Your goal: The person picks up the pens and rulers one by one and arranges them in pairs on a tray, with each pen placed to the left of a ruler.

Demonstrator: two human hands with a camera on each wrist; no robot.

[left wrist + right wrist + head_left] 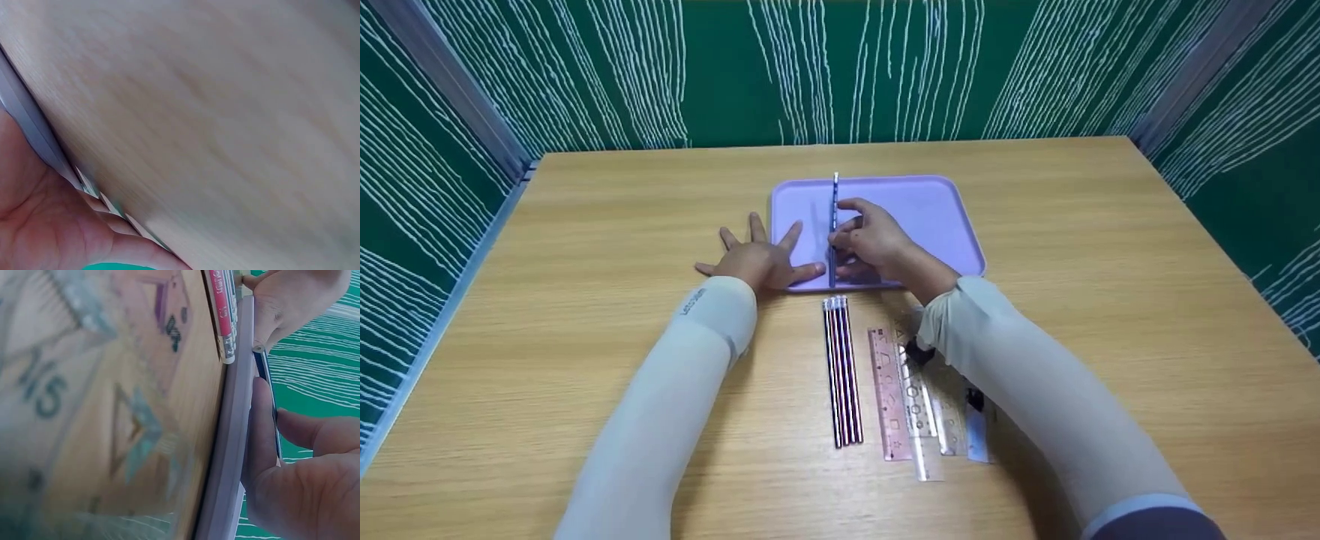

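Note:
A shallow purple tray (919, 225) lies on the table. Over its left half, my right hand (877, 241) pinches a dark, slim pencil (835, 196) between thumb and fingers. The pencil points away from me, close over the tray floor. In the right wrist view the thumb and a finger of the right hand (309, 481) stand on either side of the pencil (271, 391). My left hand (754, 262) rests palm down with fingers spread across the tray's left edge, thumb inside near the pencil's lower end. The left wrist view shows its palm (50, 225) against the tray rim (34, 124).
Several striped pencils (844, 375) lie side by side in front of the tray. To their right are a pink ruler (889, 405) and several clear rulers (922, 401), partly under the right forearm. Green patterned panels (727, 75) stand behind the wooden table (622, 210).

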